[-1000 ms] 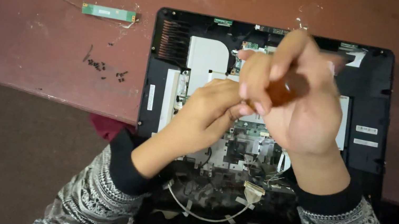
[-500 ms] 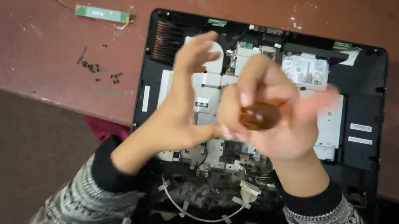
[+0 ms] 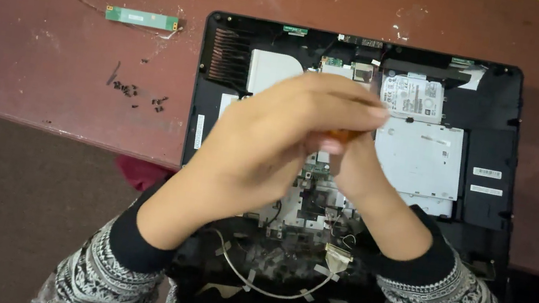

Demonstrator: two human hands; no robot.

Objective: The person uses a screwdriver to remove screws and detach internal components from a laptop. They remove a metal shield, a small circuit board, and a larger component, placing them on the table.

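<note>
Amber-handled screwdriver (image 3: 343,135), glossy and translucent, sits clasped between both hands above an opened black plastic laptop chassis (image 3: 495,137). The left hand (image 3: 272,137) curls over it; the right hand (image 3: 360,169) grips beneath. Tiny dark screws (image 3: 141,96) dot the scuffed maroon table (image 3: 47,51).

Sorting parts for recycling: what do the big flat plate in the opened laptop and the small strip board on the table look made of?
Flat plate: likely sheet metal, dull silver-grey. Strip board: green circuit-board laminate, seemingly matte.
</note>
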